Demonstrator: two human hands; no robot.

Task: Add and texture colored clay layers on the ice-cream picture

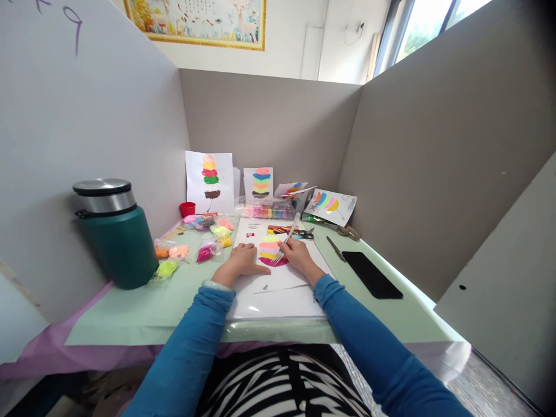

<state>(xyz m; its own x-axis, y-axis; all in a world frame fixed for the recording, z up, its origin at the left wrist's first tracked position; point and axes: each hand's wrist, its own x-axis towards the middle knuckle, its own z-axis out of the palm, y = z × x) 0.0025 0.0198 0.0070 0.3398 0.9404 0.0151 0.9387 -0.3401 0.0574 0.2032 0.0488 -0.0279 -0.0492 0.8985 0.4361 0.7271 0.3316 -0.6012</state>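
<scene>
My right hand [296, 255] is closed around a pale fork [292, 229], whose handle slants up and away. Its tines touch the magenta layer [268, 263] at the near end of a striped clay picture [269, 246]. Pale yellow, pink and yellow layers lie beyond the magenta one. On the left edge of the white sheet [284, 281], my left hand [244, 260] lies with its thumb stretched toward the magenta layer and holds nothing. More white paper [247, 307] lies under the sheet.
A green flask [119, 249] stands at the left, near bags of coloured clay [208, 249]. Scissors [307, 234] and pencils [278, 230] lie behind the sheet. At the right are a knife [335, 249] and a black phone [371, 275]. Finished pictures [209, 182] lean against the grey partition [269, 116].
</scene>
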